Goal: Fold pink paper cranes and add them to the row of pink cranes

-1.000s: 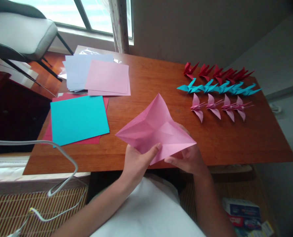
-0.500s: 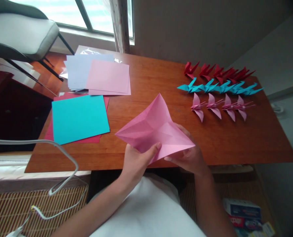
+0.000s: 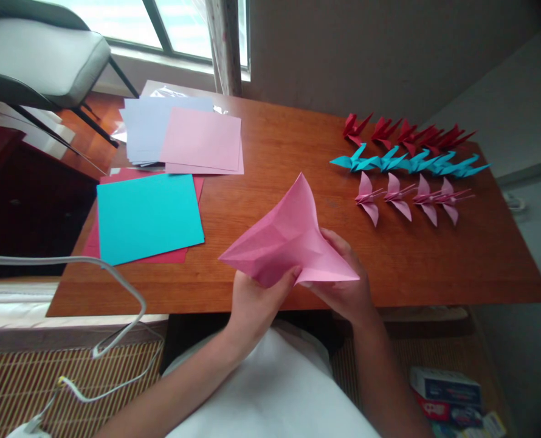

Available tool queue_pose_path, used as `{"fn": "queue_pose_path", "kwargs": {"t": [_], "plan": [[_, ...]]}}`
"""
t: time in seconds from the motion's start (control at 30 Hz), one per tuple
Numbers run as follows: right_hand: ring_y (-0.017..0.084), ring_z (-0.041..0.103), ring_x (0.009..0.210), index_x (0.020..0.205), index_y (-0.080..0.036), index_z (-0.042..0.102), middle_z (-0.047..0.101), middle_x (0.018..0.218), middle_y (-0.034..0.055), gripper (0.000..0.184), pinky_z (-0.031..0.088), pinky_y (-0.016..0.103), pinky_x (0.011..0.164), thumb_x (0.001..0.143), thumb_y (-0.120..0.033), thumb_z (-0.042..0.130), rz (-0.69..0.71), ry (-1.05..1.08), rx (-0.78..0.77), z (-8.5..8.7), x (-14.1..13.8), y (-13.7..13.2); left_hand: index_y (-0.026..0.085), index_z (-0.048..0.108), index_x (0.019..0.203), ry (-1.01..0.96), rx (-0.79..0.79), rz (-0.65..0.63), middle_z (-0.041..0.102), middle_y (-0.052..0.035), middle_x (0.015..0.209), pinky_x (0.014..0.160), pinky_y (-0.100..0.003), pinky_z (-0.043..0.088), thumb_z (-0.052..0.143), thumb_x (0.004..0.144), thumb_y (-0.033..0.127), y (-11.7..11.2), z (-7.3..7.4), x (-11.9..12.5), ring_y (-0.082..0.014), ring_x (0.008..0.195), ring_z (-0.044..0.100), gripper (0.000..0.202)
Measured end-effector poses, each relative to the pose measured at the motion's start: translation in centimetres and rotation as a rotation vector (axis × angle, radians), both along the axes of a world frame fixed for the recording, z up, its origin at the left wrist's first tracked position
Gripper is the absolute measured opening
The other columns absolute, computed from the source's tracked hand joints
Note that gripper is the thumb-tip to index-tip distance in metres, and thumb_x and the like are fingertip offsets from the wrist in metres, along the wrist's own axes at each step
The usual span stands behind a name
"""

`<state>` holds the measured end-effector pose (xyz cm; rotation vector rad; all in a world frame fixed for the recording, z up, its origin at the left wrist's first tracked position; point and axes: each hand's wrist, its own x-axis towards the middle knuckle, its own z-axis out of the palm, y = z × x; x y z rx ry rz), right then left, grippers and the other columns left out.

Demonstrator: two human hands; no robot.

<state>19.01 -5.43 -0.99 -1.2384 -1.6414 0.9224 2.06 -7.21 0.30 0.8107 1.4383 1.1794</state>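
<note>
A creased pink sheet of origami paper (image 3: 284,234) is held up above the table's front edge, its corners pointing outward and its middle sunken. My left hand (image 3: 260,304) grips its near edge, thumb on top and fingers hidden beneath. On the right side, my right hand (image 3: 350,286) is closed on the paper from below and behind, with some fingers showing past the far edge. Beyond it to the right stand rows of folded paper cranes: pink cranes (image 3: 391,196), blue cranes (image 3: 411,162) and red cranes (image 3: 407,134).
At the left of the wooden table (image 3: 270,146) lie blue sheets (image 3: 151,216) over red ones, with pale pink sheets (image 3: 202,140) and lavender sheets (image 3: 145,128) behind. A white metal tube (image 3: 124,283) juts in at the left. A chair (image 3: 42,58) stands by the window.
The pink paper's near corner has folded under and its sides have drawn closer together. My right hand has shifted slightly inward toward my left hand.
</note>
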Motion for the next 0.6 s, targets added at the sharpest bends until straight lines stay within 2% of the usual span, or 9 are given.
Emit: {"fn": "queue_pose_path", "kwargs": {"t": [0.13,0.23,0.33,0.43,0.5,0.6], "plan": [[0.028,0.066,0.123,0.139,-0.03,0.057,0.068,0.137,0.0069,0.069,0.058,0.042,0.102,0.077,-0.033,0.086,0.004,-0.017,0.045,0.1,-0.1,0.2,0.016,0.072,0.088,0.026,0.037,-0.029,0.077,-0.0043,0.084,0.069,-0.029,0.059,0.085,0.073,0.037,-0.1,-0.4,-0.1,-0.0204,0.075,0.07,0.029],[0.029,0.067,0.122,0.137,-0.029,0.058,0.069,0.134,0.0075,0.067,0.058,0.044,0.102,0.077,-0.034,0.086,-0.014,-0.027,0.039,0.3,-0.1,0.3,0.016,0.073,0.091,0.027,0.058,-0.047,0.078,-0.0042,0.087,0.072,-0.03,0.059,0.085,0.074,0.036,-0.2,-0.6,-0.1,-0.0213,0.079,0.071,0.028],[0.029,0.066,0.122,0.135,-0.029,0.06,0.069,0.132,0.0083,0.063,0.057,0.045,0.102,0.078,-0.034,0.085,-0.028,-0.032,0.033,0.4,-0.2,0.4,0.017,0.073,0.092,0.015,0.076,-0.065,0.078,-0.0042,0.089,0.073,-0.03,0.059,0.083,0.076,0.033,-0.2,-0.5,-0.2,-0.022,0.081,0.072,0.025],[0.03,0.062,0.127,0.135,-0.03,0.06,0.068,0.134,0.0084,0.062,0.053,0.049,0.109,0.079,-0.032,0.085,-0.079,-0.026,0.069,-0.2,-0.3,0.2,0.017,0.073,0.091,0.018,0.096,-0.076,0.078,-0.0041,0.089,0.072,-0.028,0.058,0.08,0.078,0.031,0.0,-0.2,-0.1,-0.0215,0.081,0.072,0.021],[0.029,0.061,0.129,0.136,-0.03,0.06,0.067,0.134,0.0081,0.062,0.05,0.051,0.112,0.079,-0.032,0.084,-0.141,-0.02,0.122,-0.8,-0.2,0.2,0.016,0.072,0.086,0.027,0.098,-0.077,0.077,-0.0037,0.085,0.069,-0.027,0.057,0.079,0.078,0.03,0.2,0.1,-0.1,-0.02,0.078,0.071,0.018],[0.028,0.064,0.126,0.137,-0.029,0.06,0.069,0.134,0.0077,0.062,0.054,0.05,0.109,0.079,-0.032,0.084,-0.16,-0.044,0.205,-1.5,0.0,0.1,0.016,0.065,0.071,0.055,0.085,-0.069,0.071,-0.001,0.07,0.058,-0.023,0.052,0.078,0.078,0.03,0.3,0.3,0.0,-0.0154,0.063,0.064,0.02]]}}
